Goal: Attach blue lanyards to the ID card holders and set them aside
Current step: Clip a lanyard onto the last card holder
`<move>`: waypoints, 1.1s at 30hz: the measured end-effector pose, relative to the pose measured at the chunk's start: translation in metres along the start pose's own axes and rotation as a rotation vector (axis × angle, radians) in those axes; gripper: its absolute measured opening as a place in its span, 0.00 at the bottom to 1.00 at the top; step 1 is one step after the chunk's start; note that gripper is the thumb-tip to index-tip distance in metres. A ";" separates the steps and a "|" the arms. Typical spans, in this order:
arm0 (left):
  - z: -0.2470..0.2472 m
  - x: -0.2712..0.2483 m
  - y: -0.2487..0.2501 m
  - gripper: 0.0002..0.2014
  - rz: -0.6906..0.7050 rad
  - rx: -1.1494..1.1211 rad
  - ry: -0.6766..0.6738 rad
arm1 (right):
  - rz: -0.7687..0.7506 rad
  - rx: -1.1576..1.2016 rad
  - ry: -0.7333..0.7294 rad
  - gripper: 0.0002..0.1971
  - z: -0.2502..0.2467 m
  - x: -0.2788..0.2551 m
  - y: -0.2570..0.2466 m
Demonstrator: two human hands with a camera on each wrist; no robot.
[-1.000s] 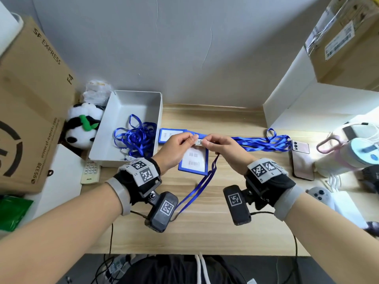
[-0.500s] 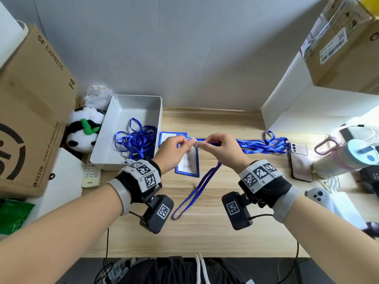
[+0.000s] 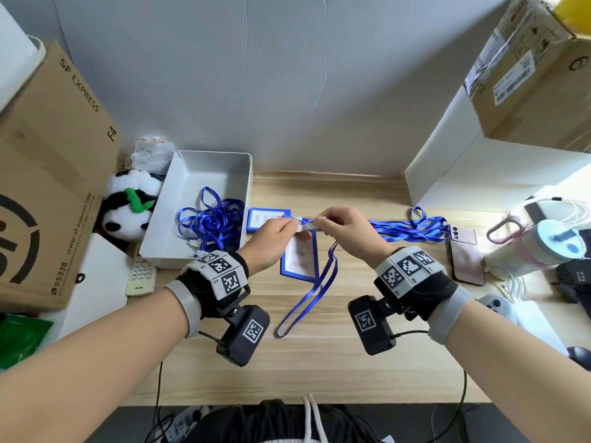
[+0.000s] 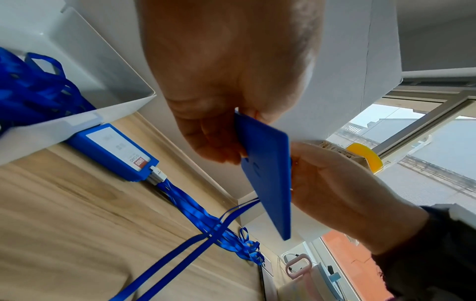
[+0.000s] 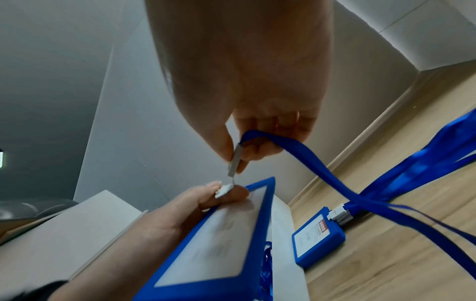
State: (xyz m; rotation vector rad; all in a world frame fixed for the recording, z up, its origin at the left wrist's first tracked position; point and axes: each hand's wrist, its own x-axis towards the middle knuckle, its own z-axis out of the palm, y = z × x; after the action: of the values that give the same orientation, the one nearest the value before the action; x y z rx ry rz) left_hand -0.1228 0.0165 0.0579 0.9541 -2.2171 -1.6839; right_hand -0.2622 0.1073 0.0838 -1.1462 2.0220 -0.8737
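Above the desk (image 3: 319,362): card holder (image 5: 219,240), pinched at its top by left hand (image 3: 271,238); right hand (image 3: 345,231) pinches lanyard (image 5: 322,173) clip (image 5: 235,160). Advice: steady holder, seat clip squarely through slot.

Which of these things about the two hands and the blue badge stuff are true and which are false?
1. The left hand holds a blue card holder up off the desk. True.
2. The right hand pinches the metal clip of a blue lanyard. True.
3. The white tray holds only card holders. False: it holds a tangle of blue lanyards.
4. A finished card holder with lanyards clipped on lies on the wooden desk. True.
5. The panda toy sits at the right of the desk. False: it sits at the left, beside the tray.
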 end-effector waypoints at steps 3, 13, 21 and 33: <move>-0.003 -0.002 0.000 0.28 0.037 0.028 -0.008 | -0.007 0.007 -0.044 0.10 -0.002 -0.001 -0.001; -0.013 -0.007 0.003 0.13 0.010 -0.047 -0.088 | 0.094 0.154 -0.114 0.08 -0.006 0.003 -0.008; -0.024 -0.008 0.003 0.33 -0.004 -0.087 -0.047 | 0.136 0.189 0.024 0.11 -0.026 0.017 0.000; -0.027 -0.007 0.002 0.15 -0.074 -0.033 -0.126 | 0.157 0.045 -0.249 0.10 -0.027 0.019 0.004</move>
State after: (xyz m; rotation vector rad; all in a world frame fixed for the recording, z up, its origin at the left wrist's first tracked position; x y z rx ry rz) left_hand -0.1042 -0.0004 0.0708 0.9588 -2.2492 -1.8559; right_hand -0.2937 0.0982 0.0921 -1.0026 1.8500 -0.6601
